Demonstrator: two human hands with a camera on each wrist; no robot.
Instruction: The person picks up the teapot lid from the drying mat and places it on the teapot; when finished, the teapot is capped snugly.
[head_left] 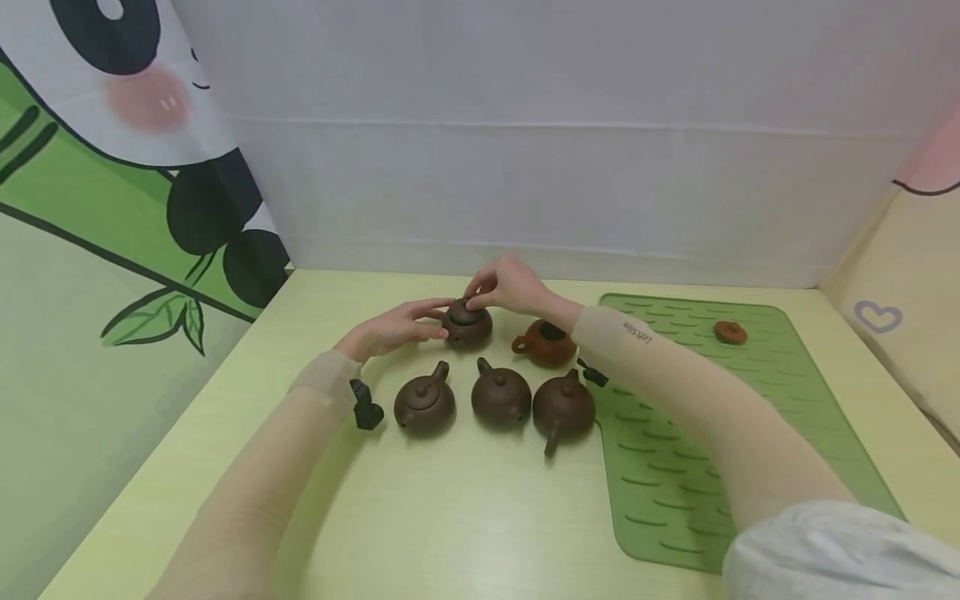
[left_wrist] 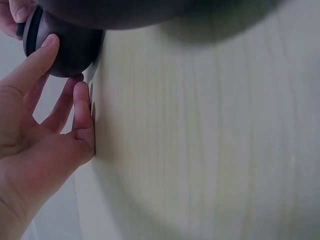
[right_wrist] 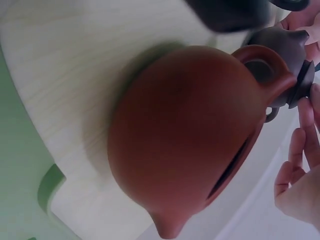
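At the back of the table stands a small dark brown teapot (head_left: 468,332). My left hand (head_left: 392,330) steadies it from the left, thumb on the near side of the body and fingers round the far side; the left wrist view shows the thumb (left_wrist: 42,62) against the pot. From above, my right hand (head_left: 512,287) pinches the knob of its dark lid (head_left: 467,312). The right wrist view has this lid (right_wrist: 302,85) at the pot's mouth, and whether it sits fully flush I cannot tell. Fingers cover most of the knob.
A reddish-brown teapot (head_left: 549,346) without a lid stands under my right wrist. In front are three lidded dark teapots, at left (head_left: 424,407), middle (head_left: 501,398) and right (head_left: 564,408). A reddish lid (head_left: 730,332) lies on the green mat (head_left: 697,467) at the right.
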